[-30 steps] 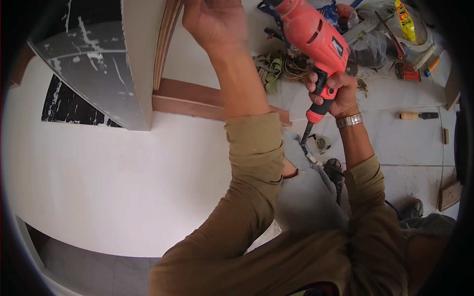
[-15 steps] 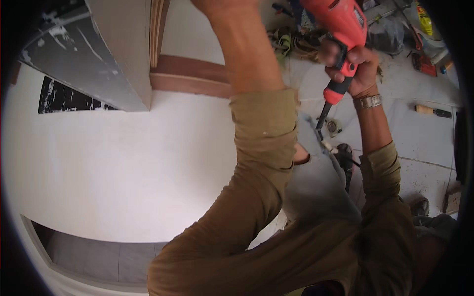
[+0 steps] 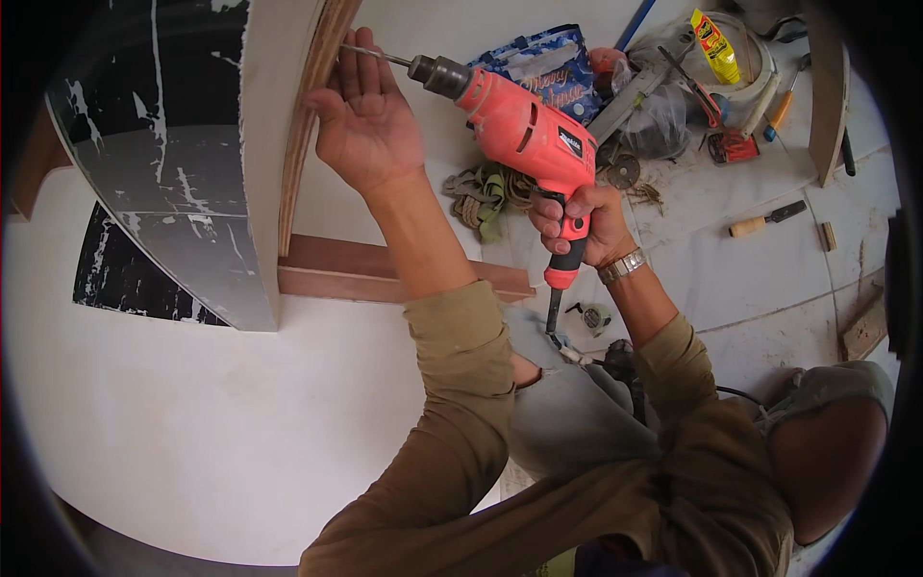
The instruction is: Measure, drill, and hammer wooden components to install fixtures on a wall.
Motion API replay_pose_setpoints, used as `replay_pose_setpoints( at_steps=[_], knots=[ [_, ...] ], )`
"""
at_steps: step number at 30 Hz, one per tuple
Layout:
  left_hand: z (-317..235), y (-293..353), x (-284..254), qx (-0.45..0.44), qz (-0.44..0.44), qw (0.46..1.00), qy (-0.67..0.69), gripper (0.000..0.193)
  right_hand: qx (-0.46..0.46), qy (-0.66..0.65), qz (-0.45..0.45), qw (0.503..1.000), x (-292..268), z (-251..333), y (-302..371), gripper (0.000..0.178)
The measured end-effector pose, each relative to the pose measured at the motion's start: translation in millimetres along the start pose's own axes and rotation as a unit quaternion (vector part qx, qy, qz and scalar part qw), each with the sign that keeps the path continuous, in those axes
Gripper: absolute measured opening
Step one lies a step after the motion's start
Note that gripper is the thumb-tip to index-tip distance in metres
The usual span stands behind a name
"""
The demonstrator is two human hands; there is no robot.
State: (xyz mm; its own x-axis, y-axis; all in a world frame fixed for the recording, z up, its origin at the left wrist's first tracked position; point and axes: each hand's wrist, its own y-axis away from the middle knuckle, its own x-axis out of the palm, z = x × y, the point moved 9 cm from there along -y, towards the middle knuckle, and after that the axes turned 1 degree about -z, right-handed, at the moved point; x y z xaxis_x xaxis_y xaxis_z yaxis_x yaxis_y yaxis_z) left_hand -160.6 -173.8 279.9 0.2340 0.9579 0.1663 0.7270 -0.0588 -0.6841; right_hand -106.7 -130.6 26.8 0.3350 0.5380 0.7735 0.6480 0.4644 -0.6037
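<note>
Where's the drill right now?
In the head view, upper centre: the drill is in the right hand, its bit pointing left toward the wooden edge, beside the open left hand.

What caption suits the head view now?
Right hand grips a red-and-black drill, its grey metal bit pointing at a brown wooden edge; open left hand alongside.

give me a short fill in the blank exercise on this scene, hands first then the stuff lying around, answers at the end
1. The right hand grips a red power ____.
2. The left hand is open and shows its ____ to the camera.
3. The long packet near the top of the picture is mainly ____ in colour.
4. The dark-bladed hand tool has a handle that looks made of ____.

Missing words: drill; palm; yellow; wood.
</note>
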Motion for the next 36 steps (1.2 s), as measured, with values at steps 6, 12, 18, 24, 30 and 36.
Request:
replay_pose_setpoints(
  at_steps=[6,12,18,24,30,36],
  knots=[
    [-4.7,-2.3,-0.9,0.01,0.002,1.0,0.009,0.076,-0.002,0.018,-0.008,1.0,4.4,3.2,-1.3,0.046],
    [-6.4,0.6,4.1,0.023,0.008,1.0,0.011,0.075,-0.005,0.038,-0.027,0.999,4.5,7.0,1.2,0.041],
    [-6.1,-2.8,3.2,0.015,0.02,1.0,0.01,0.076,0.0,0.033,-0.031,0.999,13.2,3.9,3.2,0.042],
    [-6.2,-7.1,-0.4,0.031,0.007,0.999,0.004,0.097,-0.009,0.028,-0.04,0.999,10.5,2.0,6.3,0.046],
    [-7.6,-5.3,8.5,0.023,0.009,1.0,0.005,0.073,-0.027,0.074,-0.051,0.996,15.1,10.7,3.4,0.053],
    [-11.4,-2.7,-3.4,0.009,0.008,1.0,0.023,0.066,-0.012,0.027,0.011,1.0,-32.0,2.1,25.8,0.057]
  ],
)
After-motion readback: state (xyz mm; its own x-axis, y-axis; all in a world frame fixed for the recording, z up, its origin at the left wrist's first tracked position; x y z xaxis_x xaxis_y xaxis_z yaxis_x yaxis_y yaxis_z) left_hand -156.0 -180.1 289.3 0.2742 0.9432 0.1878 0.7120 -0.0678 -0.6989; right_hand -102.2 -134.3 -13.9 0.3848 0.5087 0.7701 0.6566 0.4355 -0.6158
